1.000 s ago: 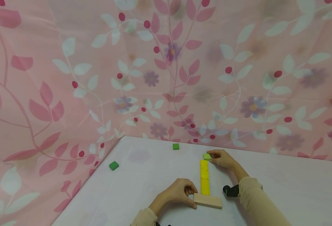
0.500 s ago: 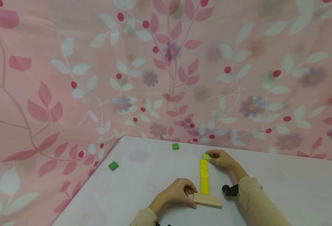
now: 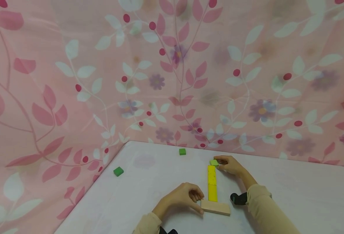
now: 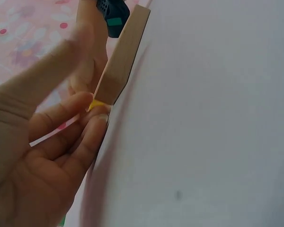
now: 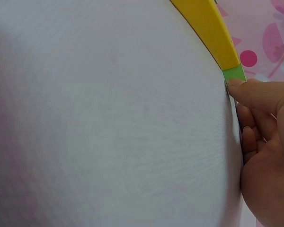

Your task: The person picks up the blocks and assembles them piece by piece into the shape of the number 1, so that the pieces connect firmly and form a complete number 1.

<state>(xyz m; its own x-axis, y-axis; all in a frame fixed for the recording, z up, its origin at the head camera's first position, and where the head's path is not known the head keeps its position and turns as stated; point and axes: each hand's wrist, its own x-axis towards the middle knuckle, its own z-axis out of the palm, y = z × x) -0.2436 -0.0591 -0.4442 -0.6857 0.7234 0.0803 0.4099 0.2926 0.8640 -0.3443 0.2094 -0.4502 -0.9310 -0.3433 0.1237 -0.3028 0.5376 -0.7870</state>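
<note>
Two yellow blocks [image 3: 212, 183] lie end to end in a line on the table. Across their near end is a plain wooden block [image 3: 215, 207]. My left hand [image 3: 183, 197] is at the wooden block's left end, thumb lifted off it in the left wrist view, fingertips [image 4: 100, 116] close to its end; whether they touch it I cannot tell. At the far end of the line, my right hand [image 3: 231, 165] pinches a light green block [image 3: 214, 162] between thumb and fingers. In the right wrist view that green block [image 5: 234, 73] meets the yellow block [image 5: 210, 28].
One green block [image 3: 182, 151] sits near the table's back edge. A darker green block [image 3: 118, 171] lies by the left edge. Black wrist devices [image 3: 238, 198] are worn on both arms. A floral cloth [image 3: 172, 81] hangs behind the white table [image 3: 148, 182].
My left hand has loosened from the wooden block and shifted slightly up and away. My right hand stays at the light green block; the blocks look unmoved.
</note>
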